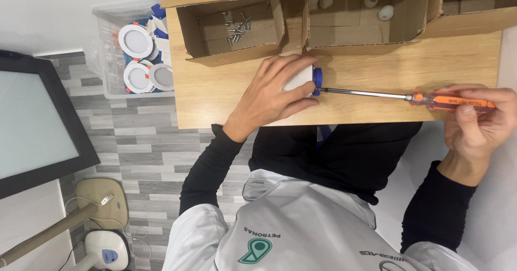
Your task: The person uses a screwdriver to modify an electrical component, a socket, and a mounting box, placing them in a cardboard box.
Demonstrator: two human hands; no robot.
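The left hand (269, 96) clamped the white round fitting with a blue cap (307, 79); the right hand (476, 123), at 3 o'clock, pinched the long orange-handled steel screwdriver (404, 96); keeping the shaft level probably prevented slipping.

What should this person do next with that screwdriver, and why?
Probably turn the screwdriver. Its tip already meets the blue end of the white part, the left hand pins that part to the table, and the right hand grips the orange handle.
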